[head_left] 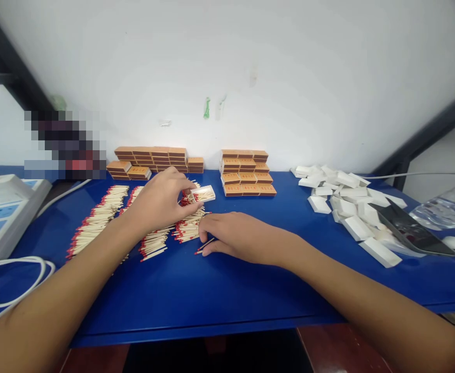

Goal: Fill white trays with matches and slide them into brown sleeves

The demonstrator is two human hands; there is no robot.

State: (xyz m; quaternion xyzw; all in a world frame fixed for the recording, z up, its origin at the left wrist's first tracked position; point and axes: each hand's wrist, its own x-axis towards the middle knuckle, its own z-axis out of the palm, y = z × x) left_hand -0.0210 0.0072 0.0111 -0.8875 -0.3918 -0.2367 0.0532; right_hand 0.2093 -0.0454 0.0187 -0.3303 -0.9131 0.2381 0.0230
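My left hand is closed on a small white matchbox tray with red-tipped matches in it, held tilted above the piles. Just to its right and nearer to me, my right hand pinches a couple of matches close to the tabletop, thumb and fingers nearly together. Beside those fingers lies a pile of loose matches. Another bundle of matches lies under my left wrist, partly hidden, and a long row of matches stretches out left of my forearm.
Orange matchboxes stand against the wall in a left stack and a right stack. Several white trays are heaped at right, by a dark phone and a clear plastic bottle. A power strip and white cable lie left on the blue table.
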